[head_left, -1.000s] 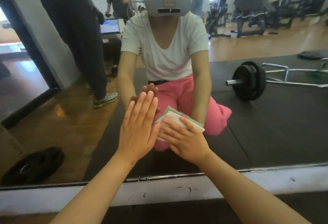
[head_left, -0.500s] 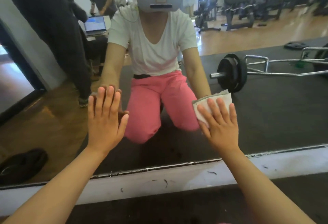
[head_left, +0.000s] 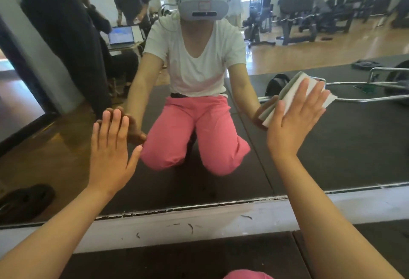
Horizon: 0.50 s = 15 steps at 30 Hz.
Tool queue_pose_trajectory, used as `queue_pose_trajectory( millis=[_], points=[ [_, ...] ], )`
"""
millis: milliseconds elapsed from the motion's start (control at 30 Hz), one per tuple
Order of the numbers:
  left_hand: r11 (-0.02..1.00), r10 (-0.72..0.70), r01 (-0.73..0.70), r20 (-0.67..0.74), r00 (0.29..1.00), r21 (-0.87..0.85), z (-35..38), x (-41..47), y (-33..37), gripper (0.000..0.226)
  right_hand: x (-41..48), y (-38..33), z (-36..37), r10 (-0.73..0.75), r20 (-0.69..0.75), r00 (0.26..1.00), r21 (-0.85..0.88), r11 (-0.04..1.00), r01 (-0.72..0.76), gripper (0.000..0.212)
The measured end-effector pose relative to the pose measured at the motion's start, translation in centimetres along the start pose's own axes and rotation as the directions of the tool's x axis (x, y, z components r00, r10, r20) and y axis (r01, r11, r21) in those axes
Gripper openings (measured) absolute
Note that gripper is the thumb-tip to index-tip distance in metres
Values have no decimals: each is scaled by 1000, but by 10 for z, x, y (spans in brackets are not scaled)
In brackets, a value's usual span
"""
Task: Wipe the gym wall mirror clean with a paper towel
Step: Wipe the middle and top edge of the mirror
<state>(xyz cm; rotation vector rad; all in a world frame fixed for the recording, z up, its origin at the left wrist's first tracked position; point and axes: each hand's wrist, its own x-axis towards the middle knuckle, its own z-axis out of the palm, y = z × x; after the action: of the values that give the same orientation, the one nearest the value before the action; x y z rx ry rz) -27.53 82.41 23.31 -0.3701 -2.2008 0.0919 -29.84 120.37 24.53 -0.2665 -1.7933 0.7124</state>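
View from a camera on a person's head, looking forward and down at a gym wall mirror (head_left: 354,146) that fills most of the scene. Both bare forearms reach up from the bottom edge to the glass.

The left hand (head_left: 109,152) lies flat on the mirror left of centre, above its lower edge. Its fingers are straight and close together, its thumb angled out, and it holds nothing.

The right hand (head_left: 294,119) is flat too, with straight, slightly spread fingers. It presses a folded white paper towel (head_left: 290,99) against the glass toward the mirror's right side, higher than the left hand. The towel shows beyond the fingertips and beside the thumb.

The two hands are well apart.

Between them the mirror reflects the person kneeling on a dark mat in a white T-shirt and pink trousers (head_left: 194,128), wearing a grey headset (head_left: 203,9). Also reflected are a barbell (head_left: 365,99) lying behind the towel, an open laptop (head_left: 121,35), people in dark clothes standing at the left, and weight machines on a wooden floor.

A scuffed white ledge (head_left: 199,223) runs under the mirror's lower edge, and black floor matting (head_left: 177,261) lies below that.
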Motion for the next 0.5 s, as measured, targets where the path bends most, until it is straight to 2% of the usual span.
queue_pose_trajectory(
  millis=[267, 400, 500],
  points=[
    [997, -71, 70, -39, 997, -28, 10, 0, 13, 78, -32, 24, 14, -56, -19, 998, -21, 998, 56, 56],
    [995, -101, 99, -76, 992, -27, 19, -1, 16, 81, -78, 40, 24, 17, -7, 1000, -25, 1000, -17, 55],
    [995, -100, 100, -112, 989, -6, 30, 1, 13, 82, -118, 48, 34, 147, 16, 989, -2, 989, -147, 57]
  ],
)
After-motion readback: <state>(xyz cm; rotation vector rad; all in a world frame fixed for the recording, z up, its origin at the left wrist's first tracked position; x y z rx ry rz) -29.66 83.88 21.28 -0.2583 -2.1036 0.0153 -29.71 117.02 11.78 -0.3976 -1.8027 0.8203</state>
